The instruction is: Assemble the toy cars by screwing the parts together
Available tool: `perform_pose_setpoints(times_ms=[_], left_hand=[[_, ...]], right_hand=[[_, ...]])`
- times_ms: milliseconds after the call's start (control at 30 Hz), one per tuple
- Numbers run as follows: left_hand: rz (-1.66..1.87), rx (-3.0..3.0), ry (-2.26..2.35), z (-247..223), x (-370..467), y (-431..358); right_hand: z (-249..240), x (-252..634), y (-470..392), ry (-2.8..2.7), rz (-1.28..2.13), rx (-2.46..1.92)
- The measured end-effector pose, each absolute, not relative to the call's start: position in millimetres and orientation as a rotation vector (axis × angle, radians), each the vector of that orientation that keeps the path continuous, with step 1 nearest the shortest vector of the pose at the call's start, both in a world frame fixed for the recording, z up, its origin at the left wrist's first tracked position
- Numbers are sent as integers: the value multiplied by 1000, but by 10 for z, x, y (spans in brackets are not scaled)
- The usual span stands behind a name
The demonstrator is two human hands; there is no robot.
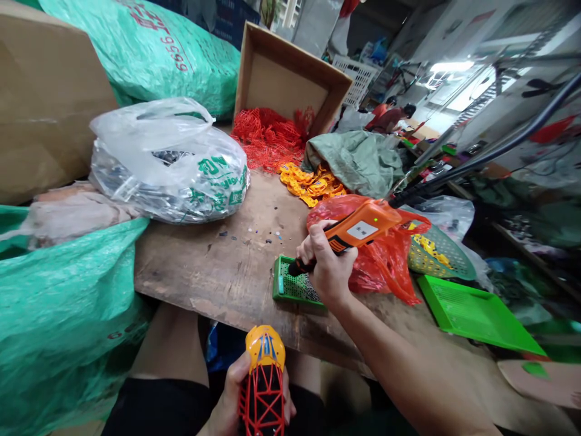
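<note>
My right hand (327, 266) grips an orange electric screwdriver (358, 231) with a white label and a black cable running up to the right. Its black tip points down into a small green tray (290, 286) on the wooden table (218, 266). My left hand (236, 393) is low over my lap, below the table's front edge. It holds a toy part (264, 381) with an orange-yellow top and a red lattice body.
A cardboard box (285, 72) spills red lattice parts (267, 136) at the back. Yellow parts (311, 181) lie beside a grey-green bag. A clear plastic bag (170, 163) sits left, a red bag (385, 260) and green trays (472, 312) right. Green sacks (59, 315) crowd the left.
</note>
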State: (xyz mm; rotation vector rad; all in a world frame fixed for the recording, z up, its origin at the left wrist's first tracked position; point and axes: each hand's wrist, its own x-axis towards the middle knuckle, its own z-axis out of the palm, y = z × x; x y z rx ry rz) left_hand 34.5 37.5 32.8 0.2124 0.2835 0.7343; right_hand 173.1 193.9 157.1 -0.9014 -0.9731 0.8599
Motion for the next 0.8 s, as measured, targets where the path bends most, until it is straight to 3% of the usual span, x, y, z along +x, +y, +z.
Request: perform_pose_setpoints(times_ms=[800], left_hand=[[756, 188, 308, 342, 356, 363]], right_hand=[[1605, 1743, 1921, -1004, 811, -879]])
